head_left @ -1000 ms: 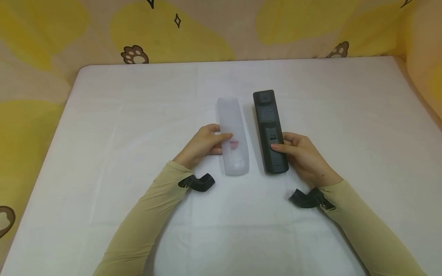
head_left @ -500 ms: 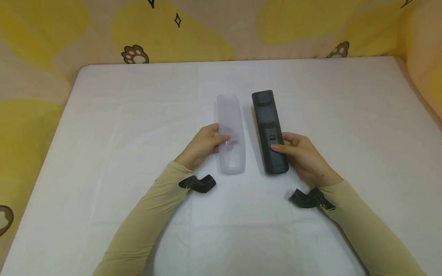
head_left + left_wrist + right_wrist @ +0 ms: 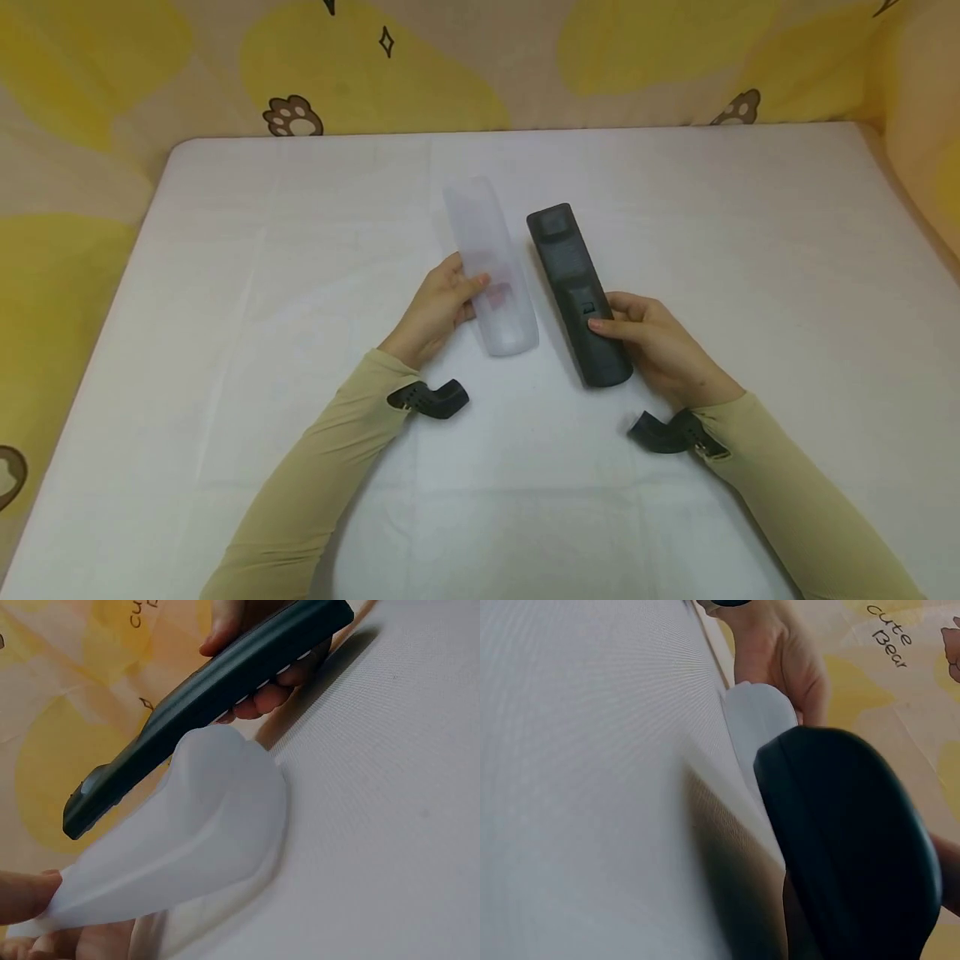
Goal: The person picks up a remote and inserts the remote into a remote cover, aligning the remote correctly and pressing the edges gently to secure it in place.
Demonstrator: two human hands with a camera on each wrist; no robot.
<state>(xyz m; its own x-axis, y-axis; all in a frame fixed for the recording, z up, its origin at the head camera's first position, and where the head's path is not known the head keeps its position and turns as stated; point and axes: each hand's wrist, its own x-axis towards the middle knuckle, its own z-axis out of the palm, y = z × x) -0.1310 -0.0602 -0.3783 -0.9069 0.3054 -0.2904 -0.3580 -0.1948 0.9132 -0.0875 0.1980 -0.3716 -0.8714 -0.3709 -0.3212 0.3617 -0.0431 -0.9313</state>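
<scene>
My left hand (image 3: pixel 438 304) pinches the near left side of a long translucent remote cover (image 3: pixel 491 250), thumb on top and fingers beneath; fingertips show pink through it. To its right, my right hand (image 3: pixel 660 346) grips a black remote control (image 3: pixel 577 292) by its lower right side, thumb on the back near the battery door. The remote's back faces up, so its buttons are hidden. Cover and remote lean left at their far ends, with a narrow gap between them. In the left wrist view the remote (image 3: pixel 202 697) is tilted above the table, beyond the cover (image 3: pixel 217 802).
A white-clothed table (image 3: pixel 300 217) lies beneath both hands. Yellow and beige patterned fabric (image 3: pixel 450 75) hangs behind its far edge and along the sides. Each wrist carries a black camera mount (image 3: pixel 442 400) over a beige sleeve.
The cover has moved away from me and its far end has swung left. The remote's far end has also turned left, while its near end shifted slightly toward me. Both hands keep their holds.
</scene>
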